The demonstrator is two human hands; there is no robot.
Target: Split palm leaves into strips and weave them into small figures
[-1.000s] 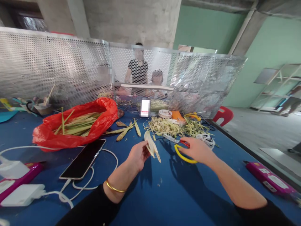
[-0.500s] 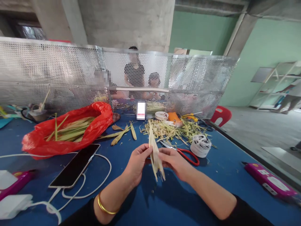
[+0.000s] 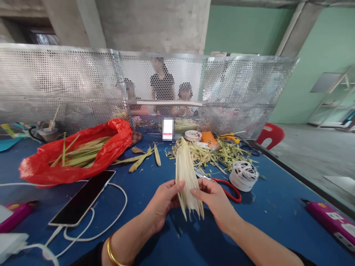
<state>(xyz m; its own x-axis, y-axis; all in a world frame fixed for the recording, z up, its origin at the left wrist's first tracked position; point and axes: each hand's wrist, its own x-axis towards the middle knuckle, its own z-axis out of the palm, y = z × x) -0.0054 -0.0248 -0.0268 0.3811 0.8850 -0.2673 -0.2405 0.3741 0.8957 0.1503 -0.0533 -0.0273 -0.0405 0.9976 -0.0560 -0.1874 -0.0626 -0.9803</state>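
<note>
A pale dried corn husk is spread flat between my two hands, its pointed tip away from me and its frayed end toward me. My left hand pinches its left edge between thumb and fingers. On the opposite edge, my right hand grips with the thumb on top; the fingers behind the husk are partly hidden. Red-handled scissors lie just beyond my right hand, blades partly covered by the husk. A roll of white strip sits beside them.
A red plastic bag of long husks stands at the left, near a phone with a white cable. Shredded trimmings are heaped behind the husk. A purple tool lies at right. A perforated metal screen closes the back, with several people behind it.
The husk was folded narrow and is now opened out wide and flat. My right hand has shifted slightly rightward. The whole view has turned and moved a little.
</note>
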